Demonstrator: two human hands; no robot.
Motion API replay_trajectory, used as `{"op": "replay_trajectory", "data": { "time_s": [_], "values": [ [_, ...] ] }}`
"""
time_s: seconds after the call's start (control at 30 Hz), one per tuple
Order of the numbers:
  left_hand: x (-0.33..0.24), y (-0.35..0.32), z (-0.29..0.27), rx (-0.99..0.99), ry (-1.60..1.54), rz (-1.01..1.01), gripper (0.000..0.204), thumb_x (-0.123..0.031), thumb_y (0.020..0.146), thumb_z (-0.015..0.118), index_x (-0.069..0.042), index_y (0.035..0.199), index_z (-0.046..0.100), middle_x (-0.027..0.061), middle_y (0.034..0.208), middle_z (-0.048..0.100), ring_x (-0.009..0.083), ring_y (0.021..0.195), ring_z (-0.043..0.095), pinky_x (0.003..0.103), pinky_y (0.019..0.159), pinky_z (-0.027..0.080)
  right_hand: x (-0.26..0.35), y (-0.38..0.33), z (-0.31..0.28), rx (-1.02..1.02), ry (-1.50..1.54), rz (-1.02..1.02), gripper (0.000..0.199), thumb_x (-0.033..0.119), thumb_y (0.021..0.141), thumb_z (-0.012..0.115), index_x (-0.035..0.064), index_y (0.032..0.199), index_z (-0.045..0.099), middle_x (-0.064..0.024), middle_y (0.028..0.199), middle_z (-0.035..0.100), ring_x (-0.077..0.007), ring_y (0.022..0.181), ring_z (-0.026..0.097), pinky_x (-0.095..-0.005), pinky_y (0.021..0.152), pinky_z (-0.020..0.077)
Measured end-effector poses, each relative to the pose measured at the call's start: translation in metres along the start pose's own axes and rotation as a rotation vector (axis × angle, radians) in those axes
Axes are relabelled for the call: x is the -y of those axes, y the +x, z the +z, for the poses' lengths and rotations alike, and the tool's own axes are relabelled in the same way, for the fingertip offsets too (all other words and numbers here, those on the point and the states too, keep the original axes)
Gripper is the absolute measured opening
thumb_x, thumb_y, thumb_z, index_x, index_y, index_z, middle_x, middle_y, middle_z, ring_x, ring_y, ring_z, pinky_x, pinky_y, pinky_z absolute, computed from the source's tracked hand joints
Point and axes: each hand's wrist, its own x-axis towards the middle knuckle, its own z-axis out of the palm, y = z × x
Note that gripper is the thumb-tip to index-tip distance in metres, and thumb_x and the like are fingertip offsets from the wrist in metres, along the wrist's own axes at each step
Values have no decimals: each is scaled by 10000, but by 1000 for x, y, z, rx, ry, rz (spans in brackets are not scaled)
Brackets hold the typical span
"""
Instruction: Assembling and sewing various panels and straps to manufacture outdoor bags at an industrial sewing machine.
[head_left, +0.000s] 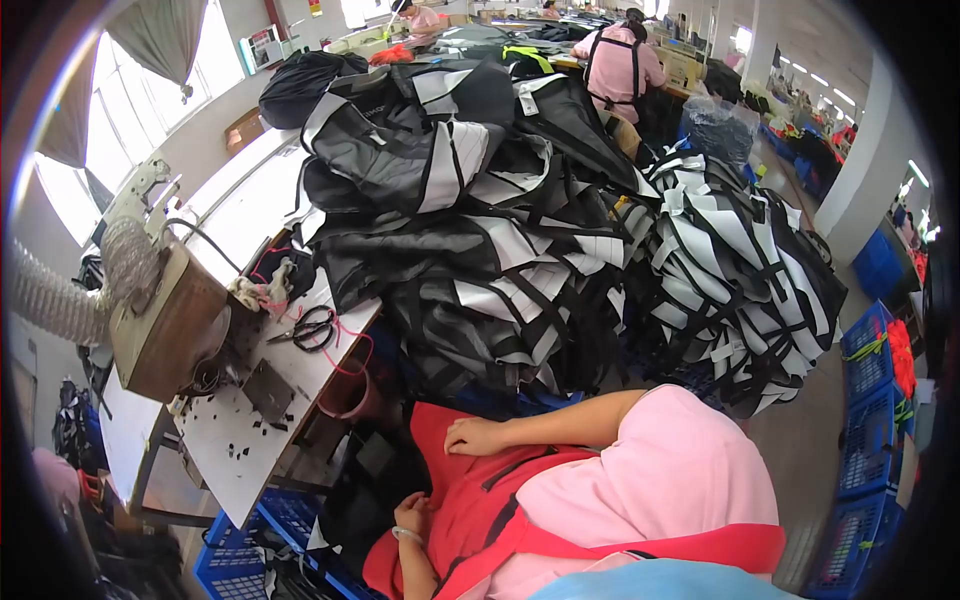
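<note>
My right hand [474, 437] rests on the red apron [470, 500] over my lap, its fingers lying loosely on the cloth and holding nothing I can see. My left hand [410, 513], with a pale bracelet at the wrist, lies lower by the apron's edge. Its fingers are partly hidden but look loose, with nothing visible in them. Dark fabric [365, 490] hangs just beyond that hand. To the left stands a machine [165, 320] on a white worktable [222, 470]. Black-handled scissors [312, 330] lie on this table near a pink cord [352, 338].
A tall heap of black, grey and white sewn pieces [430, 240] rises ahead, with another pile [740, 270] to its right. Blue crates [862, 440] line the right side; another blue crate [230, 560] stands below the table. A co-worker in pink [615, 70] is further back.
</note>
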Motion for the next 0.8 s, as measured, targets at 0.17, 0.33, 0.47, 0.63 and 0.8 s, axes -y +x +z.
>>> {"op": "replay_trajectory", "data": {
  "time_s": [0.17,0.33,0.47,0.63,0.8],
  "values": [
    [-15,-7,0,3,-59,18,216,-8,906,555,23,1108,628,100,870,667,178,686,635,278,603,515,-4,16,3,-17,-23,19,180,169,862,566,59,928,692,-105,961,663,-289,985,594,-390,933,428],
    [-2,3,-4,31,3,14,222,-21,910,567,13,1119,635,98,881,674,167,678,637,273,590,510,-5,19,5,-102,-123,84,156,147,843,581,90,923,702,-79,983,633,-273,997,549,-377,938,401],
    [-2,9,-3,44,27,-2,229,-50,899,600,0,1120,636,108,870,675,202,697,651,298,600,529,-11,20,6,-149,-124,86,143,141,832,590,106,910,705,-73,982,616,-270,1001,526,-367,917,406],
    [3,10,-2,20,-22,-5,225,-60,910,591,-4,1124,633,102,872,671,202,699,648,312,614,539,-20,27,6,-129,-124,116,135,143,826,593,122,898,704,-90,969,622,-288,990,540,-378,911,419],
    [3,10,-2,21,-36,-34,225,-65,916,585,-6,1129,631,98,870,673,202,694,648,315,616,542,-27,32,10,-150,-110,125,137,152,827,590,126,901,703,-96,969,624,-300,1003,545,-391,911,429]
  ]
}}
